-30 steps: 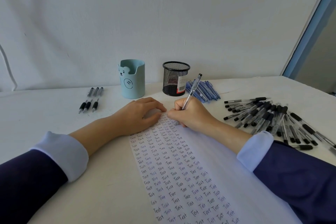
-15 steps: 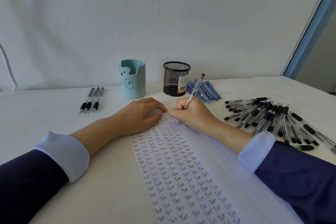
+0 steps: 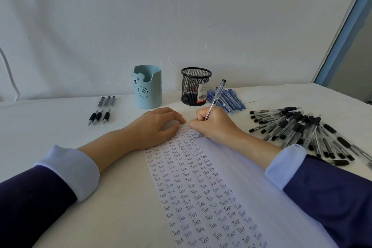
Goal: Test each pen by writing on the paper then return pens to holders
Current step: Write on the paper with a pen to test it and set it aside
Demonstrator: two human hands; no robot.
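Note:
A white paper [image 3: 237, 183] covered in rows of the word "Test" lies in front of me on the table. My right hand [image 3: 215, 125] grips a clear pen [image 3: 215, 96] near the paper's far end; the tip is hidden behind my fingers. My left hand [image 3: 157, 127] rests flat on the paper's far left corner, fingers spread. A light blue bear holder [image 3: 148, 86] and a black mesh holder [image 3: 195, 86] stand just behind my hands.
A large pile of black-capped pens [image 3: 308, 129] lies at the right. Several blue pens [image 3: 227, 98] sit beside the mesh holder. Three black-grip pens [image 3: 101, 109] lie at the left. A white wall rises behind the table.
My right hand with the pen has shifted slightly right and farther along the paper's top rows, then barely moved. My left hand has stayed in place.

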